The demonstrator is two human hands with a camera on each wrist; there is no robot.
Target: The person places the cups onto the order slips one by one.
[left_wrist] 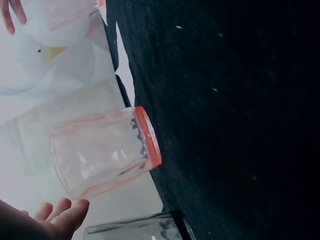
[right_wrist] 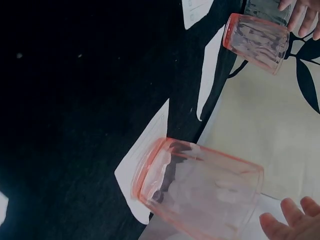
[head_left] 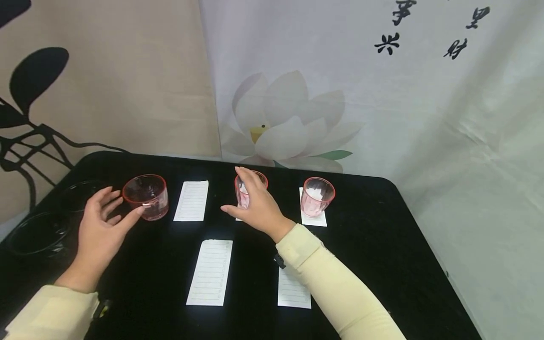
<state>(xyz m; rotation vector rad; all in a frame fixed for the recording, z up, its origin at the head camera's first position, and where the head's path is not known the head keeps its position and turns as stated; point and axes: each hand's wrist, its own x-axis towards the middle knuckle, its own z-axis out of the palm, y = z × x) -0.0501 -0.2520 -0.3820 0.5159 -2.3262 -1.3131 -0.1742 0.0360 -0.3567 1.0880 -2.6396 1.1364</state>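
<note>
At the left of the table, my left hand (head_left: 99, 231) is spread beside a pink glass (head_left: 146, 198). Its thumb overlaps the glass in the head view, but the fingers (left_wrist: 70, 217) sit apart from the rim in the left wrist view. My right hand (head_left: 263, 208) hovers with fingers parted by another pink glass (head_left: 243, 194), partly hiding it. That glass (right_wrist: 200, 185) stands upright on a white paper slip (right_wrist: 145, 160), and the right fingers (right_wrist: 280, 225) appear just off its rim. A third pink glass (head_left: 316, 203) stands on a slip farther right.
Two dark clear glasses, one nearer (head_left: 38, 233) and one farther (head_left: 80, 194), stand at the left edge. White lined slips lie at back left (head_left: 191, 201), front left (head_left: 210, 274) and front right (head_left: 294, 289), the last partly under my right sleeve (head_left: 340, 288). A printed curtain (head_left: 425, 118) hangs behind the black table (head_left: 361, 245).
</note>
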